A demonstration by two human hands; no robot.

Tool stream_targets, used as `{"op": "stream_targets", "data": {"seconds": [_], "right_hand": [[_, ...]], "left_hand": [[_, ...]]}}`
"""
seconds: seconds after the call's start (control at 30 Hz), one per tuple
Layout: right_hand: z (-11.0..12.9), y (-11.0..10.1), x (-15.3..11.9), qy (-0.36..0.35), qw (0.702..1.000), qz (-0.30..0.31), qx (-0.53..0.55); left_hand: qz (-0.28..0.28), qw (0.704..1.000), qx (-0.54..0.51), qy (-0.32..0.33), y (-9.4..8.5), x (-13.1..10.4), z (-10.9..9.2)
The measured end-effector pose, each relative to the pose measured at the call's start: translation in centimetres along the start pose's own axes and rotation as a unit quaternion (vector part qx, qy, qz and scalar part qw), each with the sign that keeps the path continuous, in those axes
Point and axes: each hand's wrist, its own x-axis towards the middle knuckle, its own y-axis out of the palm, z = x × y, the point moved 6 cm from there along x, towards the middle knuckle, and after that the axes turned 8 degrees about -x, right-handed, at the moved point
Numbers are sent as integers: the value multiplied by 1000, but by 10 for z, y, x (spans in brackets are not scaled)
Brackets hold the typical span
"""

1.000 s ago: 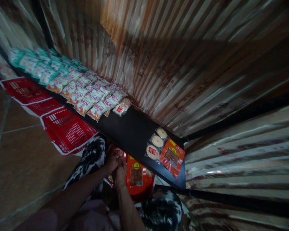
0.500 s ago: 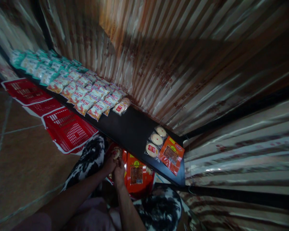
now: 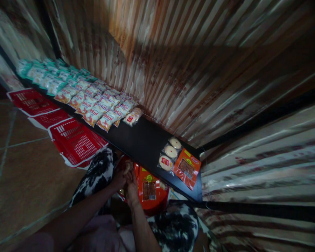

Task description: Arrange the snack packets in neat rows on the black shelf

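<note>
Low in the view, my left hand is closed on a small round wrapped pastry. My right hand meets it from the right, with fingers curled in against the same pastry; the dim light hides the exact grip. Just right of my hands, an orange snack packet lies in a red basket between my knees. On the black shelf board above, round wrapped pastries lie in a short row beside another orange packet.
White snack bags and green-edged bags fill the shelf's left part, with a single wrapped pastry at their right end. Red baskets stand on the tiled floor at left. A pleated curtain hangs behind the shelf.
Both hands stay at the same place, with my right hand drawn slightly further over the pastry. The view has shifted a little; the shelf goods have not moved.
</note>
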Motion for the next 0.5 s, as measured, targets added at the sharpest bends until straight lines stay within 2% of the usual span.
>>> {"op": "stream_targets", "data": {"seconds": [0.1,0.2,0.33,0.5], "right_hand": [[-3,-5,-5,33,999,-19,39],[-5,-10,-9,51,998,-27,39],[1,-14,-12,36,999,-38,16],[6,-13,-16,33,999,-41,-6]], "left_hand": [[-32,999,28,-1,-5,-6,2],[-36,999,29,-8,-2,-8,7],[-44,999,10,-6,3,-7,11],[-74,997,-13,16,0,-8,10]]}}
